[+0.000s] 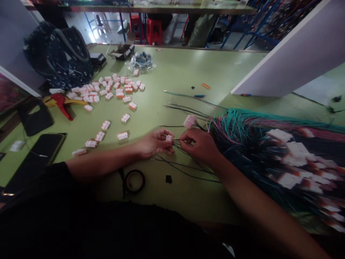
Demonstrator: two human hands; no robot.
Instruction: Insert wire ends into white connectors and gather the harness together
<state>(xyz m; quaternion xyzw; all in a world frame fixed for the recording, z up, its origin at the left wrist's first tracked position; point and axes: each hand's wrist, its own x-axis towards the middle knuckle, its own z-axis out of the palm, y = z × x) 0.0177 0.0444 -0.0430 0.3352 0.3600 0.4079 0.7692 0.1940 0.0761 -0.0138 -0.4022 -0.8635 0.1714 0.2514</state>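
My left hand (153, 143) is closed around a small white connector (169, 138) at the middle of the green table (178, 72). My right hand (199, 144) pinches thin black wires (179, 144) that run into that connector. Both hands rest low on the table, nearly touching. Another white connector (189, 121) with wires lies just beyond my right hand. A thick bundle of teal, pink and black wires (269, 144) with white connectors stretches away to the right.
Several loose white-and-orange connectors (107, 91) are scattered at the left. A roll of black tape (134, 181) lies near my left forearm. A red-handled tool (60, 103), a dark phone (40, 149), a dark bag (60, 55) and a white board (291, 54) stand around.
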